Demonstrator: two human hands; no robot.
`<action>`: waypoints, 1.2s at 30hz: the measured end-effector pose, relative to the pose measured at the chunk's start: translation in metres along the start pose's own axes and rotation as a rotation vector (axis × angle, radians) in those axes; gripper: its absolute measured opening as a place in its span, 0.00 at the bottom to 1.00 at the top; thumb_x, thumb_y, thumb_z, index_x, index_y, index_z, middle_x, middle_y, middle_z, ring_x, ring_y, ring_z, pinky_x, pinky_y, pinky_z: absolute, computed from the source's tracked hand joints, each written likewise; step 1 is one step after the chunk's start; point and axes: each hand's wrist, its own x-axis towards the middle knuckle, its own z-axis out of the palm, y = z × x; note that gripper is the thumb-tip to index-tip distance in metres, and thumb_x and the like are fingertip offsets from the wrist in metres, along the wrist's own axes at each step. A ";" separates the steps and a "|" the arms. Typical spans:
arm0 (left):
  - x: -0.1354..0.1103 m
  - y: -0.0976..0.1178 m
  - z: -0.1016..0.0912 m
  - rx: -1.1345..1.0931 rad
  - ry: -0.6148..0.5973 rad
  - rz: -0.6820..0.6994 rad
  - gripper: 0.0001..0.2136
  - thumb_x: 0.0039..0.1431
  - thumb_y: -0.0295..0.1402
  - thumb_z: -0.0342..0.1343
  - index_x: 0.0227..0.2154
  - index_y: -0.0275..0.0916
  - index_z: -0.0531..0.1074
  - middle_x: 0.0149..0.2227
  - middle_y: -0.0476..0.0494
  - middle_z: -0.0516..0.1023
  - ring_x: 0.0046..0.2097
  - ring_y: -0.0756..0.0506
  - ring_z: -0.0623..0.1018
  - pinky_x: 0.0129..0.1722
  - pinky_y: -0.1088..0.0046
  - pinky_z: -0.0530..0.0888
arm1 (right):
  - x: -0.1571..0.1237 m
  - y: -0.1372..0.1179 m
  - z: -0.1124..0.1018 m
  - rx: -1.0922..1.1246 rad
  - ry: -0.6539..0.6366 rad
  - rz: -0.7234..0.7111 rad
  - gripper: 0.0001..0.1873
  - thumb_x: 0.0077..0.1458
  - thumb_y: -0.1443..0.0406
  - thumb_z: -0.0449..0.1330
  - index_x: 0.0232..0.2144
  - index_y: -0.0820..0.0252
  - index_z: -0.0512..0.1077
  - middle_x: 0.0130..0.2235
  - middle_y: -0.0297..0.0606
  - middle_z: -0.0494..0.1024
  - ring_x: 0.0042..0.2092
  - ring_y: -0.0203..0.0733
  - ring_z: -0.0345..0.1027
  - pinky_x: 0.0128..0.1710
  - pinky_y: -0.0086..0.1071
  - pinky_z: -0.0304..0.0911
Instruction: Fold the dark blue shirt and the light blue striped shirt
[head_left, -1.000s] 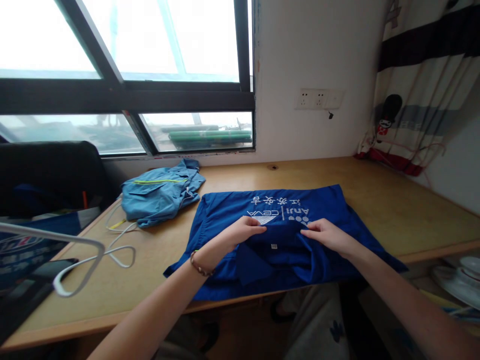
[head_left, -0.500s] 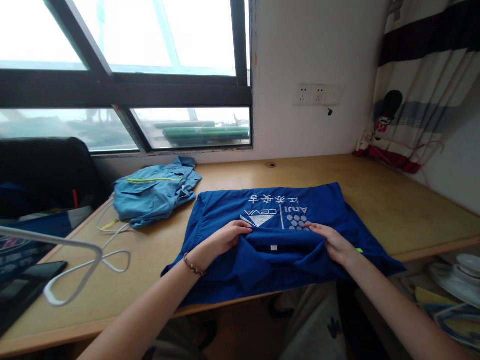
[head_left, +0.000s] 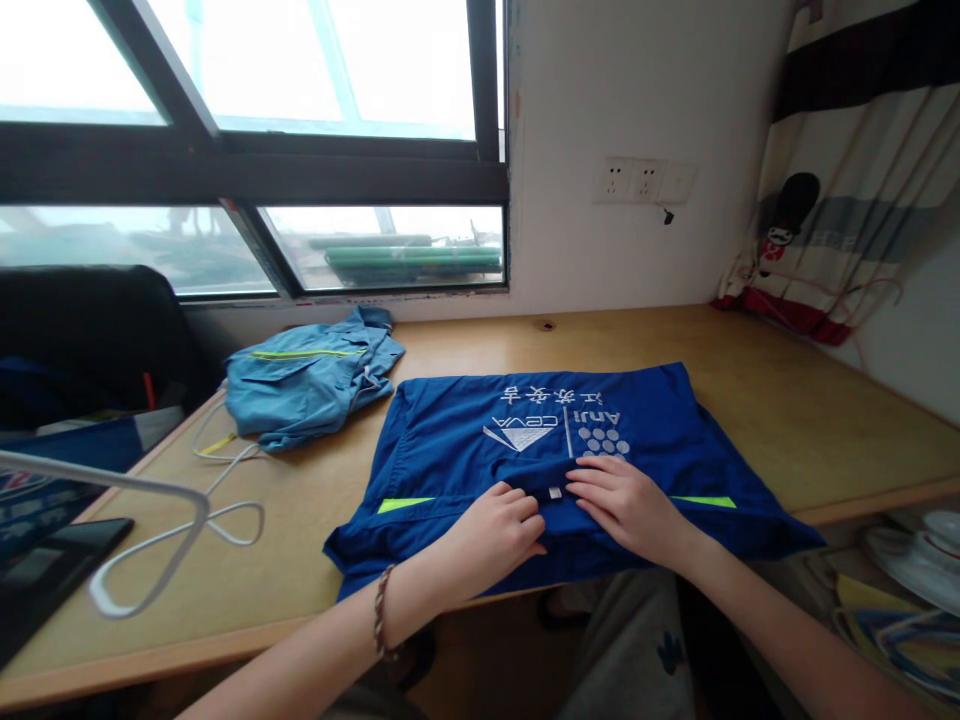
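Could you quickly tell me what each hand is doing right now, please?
Left hand: fingers curled on the shirt collar; grip cannot be told.
Right hand: open, flat on the shirt.

A: What is lying on the wooden desk (head_left: pixel 787 400)?

B: A dark blue shirt (head_left: pixel 465 450) is lying flat near its front edge, its white printed logo facing up and reading upside down, with yellow-green stripes (head_left: pixel 405 504) showing left and right.

A: What are the hands doing?

B: The left hand (head_left: pixel 495 535), a bracelet (head_left: pixel 381 625) circling its wrist, is resting with curled fingers on the shirt's near fold. Whether it is pinching cloth cannot be told. The right hand (head_left: pixel 626 505) is pressing flat just beside it, and a small white label (head_left: pixel 554 492) is showing between them.

A: And farther left?

B: A light blue garment (head_left: pixel 307 385) is lying crumpled below the window (head_left: pixel 300 100), and a white hanger (head_left: pixel 150 520) is lying nearer.
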 end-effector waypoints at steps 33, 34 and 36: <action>-0.052 -0.061 0.012 0.075 -0.031 -0.217 0.37 0.52 0.54 0.42 0.60 0.42 0.38 0.62 0.38 0.43 0.61 0.40 0.48 0.57 0.58 0.48 | -0.071 0.061 -0.011 -0.215 -0.289 0.287 0.31 0.54 0.49 0.46 0.58 0.42 0.44 0.60 0.31 0.49 0.61 0.52 0.34 0.55 0.58 0.37; -0.047 -0.070 0.012 0.072 -0.041 -0.193 0.37 0.51 0.54 0.42 0.60 0.43 0.38 0.62 0.39 0.44 0.61 0.40 0.48 0.57 0.58 0.47 | -0.075 0.060 -0.008 -0.232 -0.271 0.307 0.31 0.54 0.49 0.46 0.58 0.43 0.44 0.60 0.31 0.49 0.61 0.53 0.34 0.55 0.58 0.38; -0.036 -0.092 0.011 0.089 -0.040 -0.180 0.38 0.50 0.55 0.43 0.60 0.43 0.38 0.61 0.39 0.45 0.61 0.40 0.47 0.57 0.56 0.44 | -0.080 0.053 -0.001 -0.275 -0.229 0.344 0.30 0.54 0.50 0.45 0.58 0.44 0.45 0.61 0.32 0.47 0.61 0.54 0.34 0.54 0.59 0.40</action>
